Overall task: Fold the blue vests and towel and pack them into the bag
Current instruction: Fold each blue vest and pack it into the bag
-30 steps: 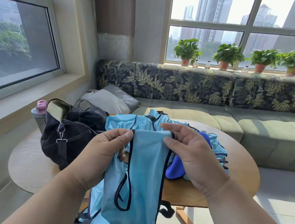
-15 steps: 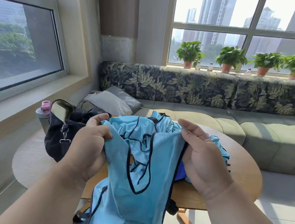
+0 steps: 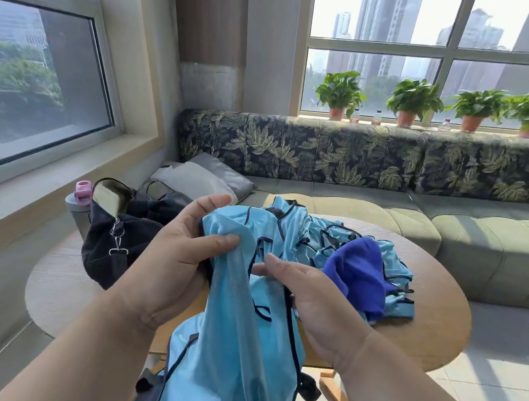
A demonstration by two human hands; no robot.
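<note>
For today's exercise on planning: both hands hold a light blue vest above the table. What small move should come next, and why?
Probably draw the hands apart to spread the vest flat. The left hand and right hand grip it close together, so it hangs bunched and unfolded; the bag waits open on the table.

No readable text, label, brand or number shows anywhere.

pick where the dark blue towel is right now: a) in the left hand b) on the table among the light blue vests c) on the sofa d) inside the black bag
b, the dark blue towel lies on the round table amid the heaped light blue vests, apart from the black bag.
</note>
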